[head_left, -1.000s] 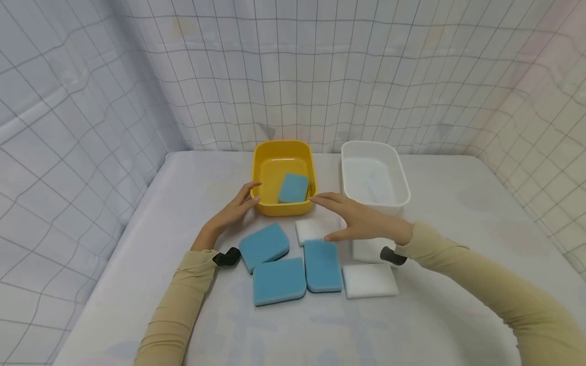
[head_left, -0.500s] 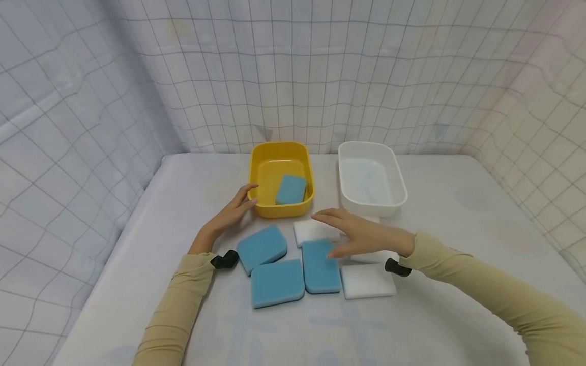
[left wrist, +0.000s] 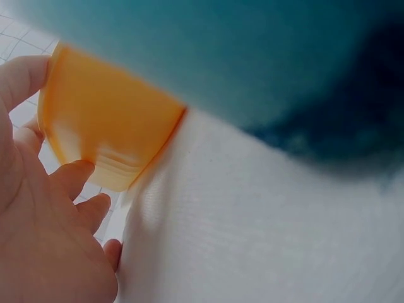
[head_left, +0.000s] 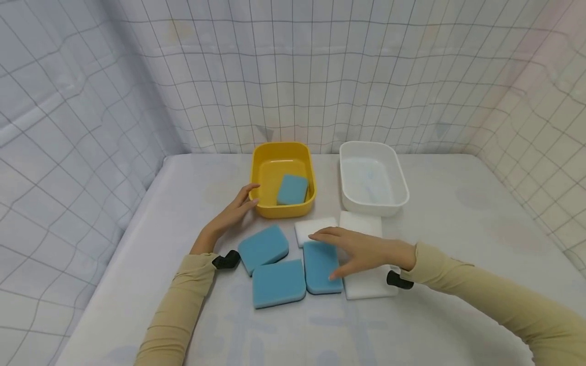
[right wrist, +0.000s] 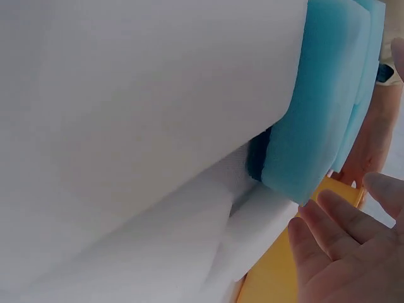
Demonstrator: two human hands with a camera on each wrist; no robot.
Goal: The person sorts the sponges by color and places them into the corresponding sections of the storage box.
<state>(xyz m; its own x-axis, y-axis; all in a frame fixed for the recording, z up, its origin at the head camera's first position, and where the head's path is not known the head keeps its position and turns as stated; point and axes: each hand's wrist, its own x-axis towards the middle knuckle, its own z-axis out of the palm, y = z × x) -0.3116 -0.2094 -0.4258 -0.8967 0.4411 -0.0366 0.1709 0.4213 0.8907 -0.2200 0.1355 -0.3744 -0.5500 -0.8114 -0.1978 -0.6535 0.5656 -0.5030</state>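
My left hand (head_left: 232,212) holds the near left corner of a yellow tub (head_left: 262,178), its thumb and fingers at the rim and outer wall in the left wrist view. One blue sponge (head_left: 292,189) lies inside the tub. Over the middle blue sponge (head_left: 319,262) on the table hovers my right hand (head_left: 363,248), thumb and fingers spread apart. In the right wrist view its fingertips are right at the end of a blue sponge (right wrist: 315,107) with a dark underside. Two more blue sponges, one angled (head_left: 263,247) and one lower (head_left: 278,284), lie to the left.
A white tub (head_left: 372,178) with no sponge in it stands right of the yellow one. Several white sponges lie below the tubs, including one small (head_left: 316,227) and one partly under my right hand (head_left: 366,285). A gridded curtain (head_left: 293,76) hangs behind the table.
My right hand has moved from the yellow tub's near right corner toward me, down over the middle blue sponge, its thumb lower. The left hand stays at the tub.
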